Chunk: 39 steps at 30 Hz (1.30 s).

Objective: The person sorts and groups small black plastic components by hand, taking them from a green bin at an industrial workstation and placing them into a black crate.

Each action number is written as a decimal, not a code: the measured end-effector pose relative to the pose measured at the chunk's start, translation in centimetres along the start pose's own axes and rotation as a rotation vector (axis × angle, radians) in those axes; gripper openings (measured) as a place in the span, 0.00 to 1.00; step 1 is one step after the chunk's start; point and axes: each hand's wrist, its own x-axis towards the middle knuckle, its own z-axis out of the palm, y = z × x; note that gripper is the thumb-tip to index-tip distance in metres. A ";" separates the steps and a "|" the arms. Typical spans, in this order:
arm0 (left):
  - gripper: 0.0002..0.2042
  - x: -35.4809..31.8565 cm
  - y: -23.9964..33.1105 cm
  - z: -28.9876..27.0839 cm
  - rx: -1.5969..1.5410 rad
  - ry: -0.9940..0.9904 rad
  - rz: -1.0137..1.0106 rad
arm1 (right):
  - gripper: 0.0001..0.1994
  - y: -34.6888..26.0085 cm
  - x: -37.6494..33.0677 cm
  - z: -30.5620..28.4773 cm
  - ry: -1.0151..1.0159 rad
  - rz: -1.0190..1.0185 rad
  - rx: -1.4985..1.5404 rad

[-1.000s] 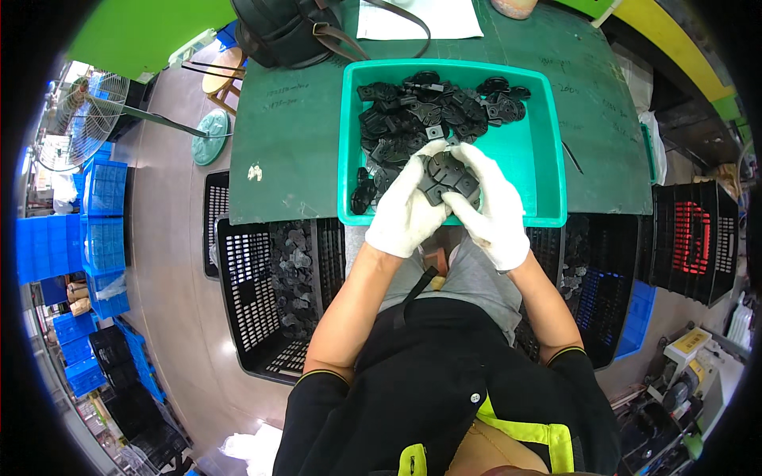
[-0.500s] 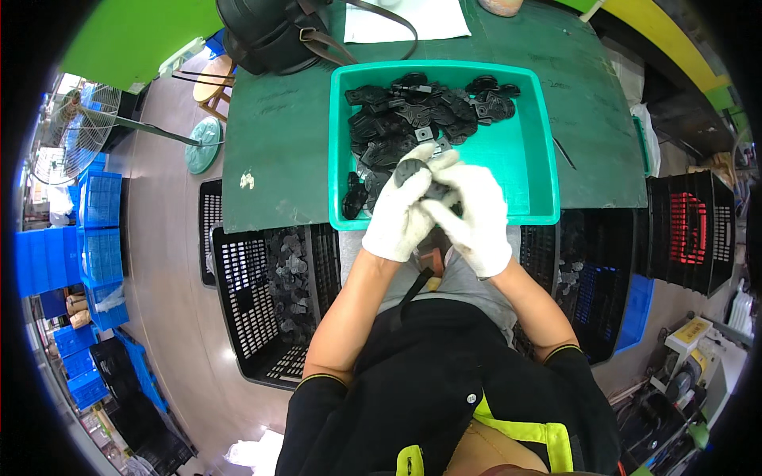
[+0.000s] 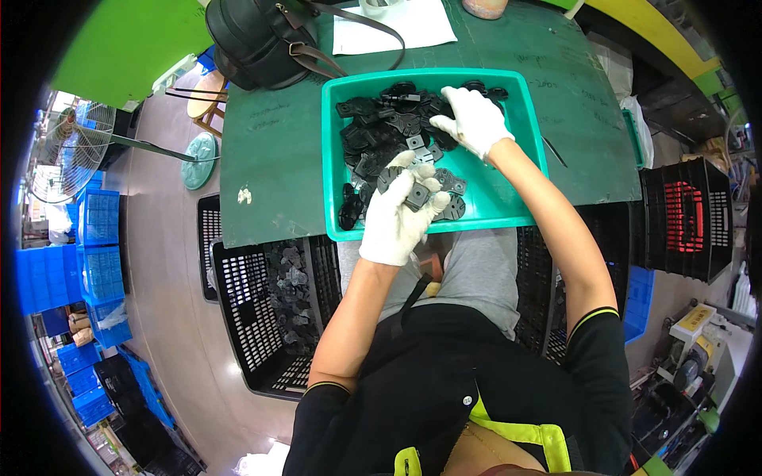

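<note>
So, the left hand (image 3: 395,226), in a white glove, has its grip curled around a black part (image 3: 417,196), held above the near side of a green tray (image 3: 328,190). The right hand (image 3: 476,120), gloved too, reaches to the far side of the tray with its fingers bent over the pile of black parts (image 3: 375,136); whether that grip has hold of anything, I cannot tell. A few loose pieces (image 3: 452,209) lie just right of the left hand. Under the tray is a dark green counter (image 3: 274,159), with a black bag (image 3: 258,44) and white paper (image 3: 425,32) beyond. Below its left part stands a black crate (image 3: 235,278).
</note>
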 end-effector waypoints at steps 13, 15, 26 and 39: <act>0.19 0.5 0.6 -0.2 -0.015 -0.089 -0.137 | 0.11 -3.2 -8.7 -3.6 0.397 -0.150 0.598; 0.23 0.5 0.7 -0.1 -0.151 -0.156 -0.175 | 0.12 -5.3 -9.6 -4.2 0.560 -0.227 0.655; 0.27 -0.3 0.0 0.2 0.038 -0.179 0.031 | 0.12 -9.1 -10.8 -0.5 0.491 -0.423 0.411; 0.24 0.2 0.1 0.8 -0.187 -0.135 -0.042 | 0.21 4.0 -3.0 0.4 0.014 -0.042 -0.259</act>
